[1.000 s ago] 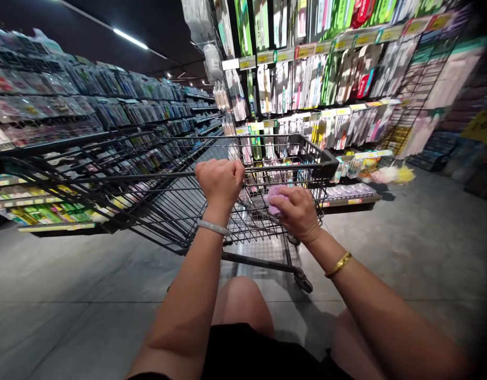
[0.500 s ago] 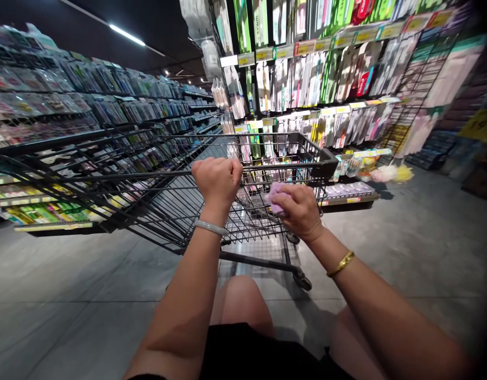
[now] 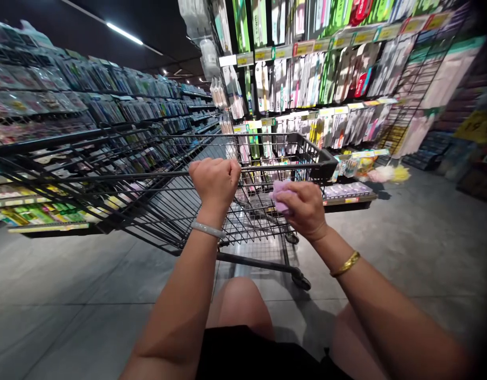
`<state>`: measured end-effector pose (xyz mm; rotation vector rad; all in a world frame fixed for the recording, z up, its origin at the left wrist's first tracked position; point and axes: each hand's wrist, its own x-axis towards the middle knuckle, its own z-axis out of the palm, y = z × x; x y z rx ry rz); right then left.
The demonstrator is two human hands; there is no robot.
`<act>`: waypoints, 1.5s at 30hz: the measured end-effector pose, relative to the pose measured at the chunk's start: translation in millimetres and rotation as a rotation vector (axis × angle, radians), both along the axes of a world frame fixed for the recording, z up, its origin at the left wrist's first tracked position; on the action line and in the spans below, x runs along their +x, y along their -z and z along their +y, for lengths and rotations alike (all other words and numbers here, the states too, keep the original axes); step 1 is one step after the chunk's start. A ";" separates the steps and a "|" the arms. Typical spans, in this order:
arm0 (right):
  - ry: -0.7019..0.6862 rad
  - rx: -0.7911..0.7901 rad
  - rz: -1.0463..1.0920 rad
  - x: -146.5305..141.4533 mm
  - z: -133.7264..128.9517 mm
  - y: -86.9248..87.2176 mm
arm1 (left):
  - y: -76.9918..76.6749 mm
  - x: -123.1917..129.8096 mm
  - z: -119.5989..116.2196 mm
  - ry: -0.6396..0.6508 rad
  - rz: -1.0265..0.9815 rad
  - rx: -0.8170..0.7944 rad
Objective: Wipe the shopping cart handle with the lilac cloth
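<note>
A black wire shopping cart (image 3: 247, 264) stands in front of me, its long top rail running across the view. My left hand (image 3: 215, 179) is closed around that rail near the middle, with a pale bangle on the wrist. To the right, my right hand (image 3: 307, 208) is closed on a crumpled lilac cloth (image 3: 282, 196), which sticks out on its left side. This hand is just below the rail, beside the cart's wire side, and a gold bracelet circles its wrist. Whether the cloth touches the wires I cannot tell.
Ahead on the right is a lit display rack (image 3: 302, 47) with hanging packaged goods. Long stocked shelves (image 3: 128, 111) line the left side. A cart wheel (image 3: 301, 281) rests on the grey floor (image 3: 418, 248) near my knees.
My right hand has shifted slightly right with the lilac cloth. My left hand stays on the rail, and appears slightly farther left. The view has shifted slightly.
</note>
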<state>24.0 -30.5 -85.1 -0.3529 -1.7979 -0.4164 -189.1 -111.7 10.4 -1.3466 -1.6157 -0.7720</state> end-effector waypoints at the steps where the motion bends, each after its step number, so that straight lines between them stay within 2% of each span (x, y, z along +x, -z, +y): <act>1: 0.002 -0.015 0.064 4.9 2.8 -6.6 | -0.7 0.5 -1.2 0.001 -0.013 -0.010; 3: 0.019 -0.060 0.237 13.8 10.2 -18.1 | -2.0 5.4 -2.6 -0.003 -0.077 0.006; 5: 0.048 -0.089 0.333 16.2 15.1 -21.4 | -2.5 17.6 -1.8 0.009 -0.155 0.060; 7: 0.073 -0.090 0.278 10.0 13.8 -15.2 | -0.9 36.8 2.1 0.080 -0.188 0.079; 11: 0.071 -0.080 0.049 -7.0 3.8 -0.1 | 9.4 78.0 15.1 0.327 -0.182 -0.059; 14: 0.088 -0.088 0.061 -1.3 7.0 -4.9 | 19.0 92.1 22.8 0.301 -0.167 -0.041; 18: 0.125 -0.126 0.184 13.5 16.1 -9.9 | 25.2 88.9 26.4 0.290 -0.119 -0.018; 22: 0.107 -0.120 0.115 7.4 9.6 3.4 | 26.7 83.0 26.7 0.312 -0.094 0.006; 24: 0.087 -0.110 0.068 7.1 6.0 4.9 | 27.5 81.7 26.3 0.318 -0.084 0.005; 27: 0.054 -0.103 0.082 20.6 9.1 -6.8 | 28.4 80.8 24.7 0.319 -0.084 0.010; 30: 0.033 -0.131 0.234 35.2 18.1 -17.7 | 28.5 80.6 22.6 0.321 -0.093 0.001; 32: 0.051 -0.143 0.252 34.5 20.0 -13.1 | 28.1 80.3 21.2 0.323 -0.093 -0.012; 37: 0.078 -0.111 0.007 11.8 1.3 13.9 | 27.6 77.7 18.2 0.303 -0.073 -0.026; 40: 0.034 -0.087 0.007 16.4 -6.5 1.5 | 27.9 76.3 17.0 0.295 -0.075 -0.014; 43: 0.032 -0.073 0.214 31.3 -0.9 -22.1 | 28.6 75.8 16.3 0.281 -0.075 0.006; 45: 0.055 -0.090 0.339 35.6 5.8 -28.1 | 28.8 75.5 15.4 0.273 -0.076 0.022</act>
